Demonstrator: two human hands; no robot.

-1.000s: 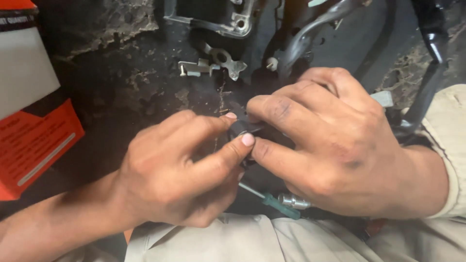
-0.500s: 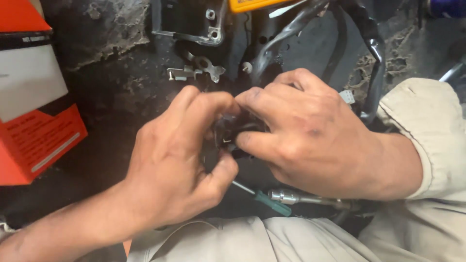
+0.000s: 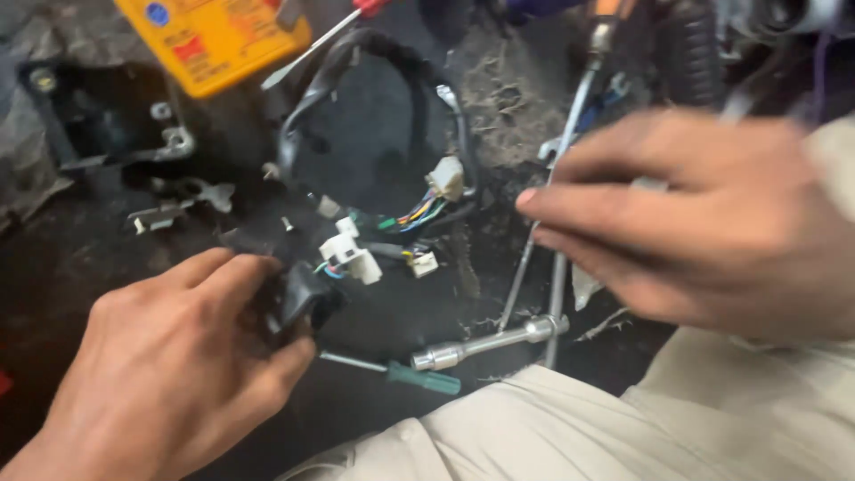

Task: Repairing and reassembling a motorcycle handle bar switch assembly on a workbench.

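Observation:
My left hand [image 3: 174, 365] sits at the lower left, its fingers closed on a small black plastic part [image 3: 303, 298] that joins a black wiring harness [image 3: 374, 134]. White plug connectors [image 3: 352, 258] with coloured wires hang from the harness just right of that part. My right hand [image 3: 712, 223] is blurred at the right, away from the part, with fingers stretched left and nothing seen in it. Its fingertips are near a long thin metal rod [image 3: 557, 258].
A metal socket wrench bar [image 3: 490, 343] and a green-handled screwdriver [image 3: 419, 376] lie by my beige trouser leg [image 3: 570, 428]. A yellow box [image 3: 214, 40] is at the top, a black bracket [image 3: 98, 125] and small metal pieces [image 3: 174, 209] at the left, on a dark dirty floor.
My right hand has let go of the black part and pulled away to the right. My left hand keeps hold of it. The view has shifted, showing the harness and tools.

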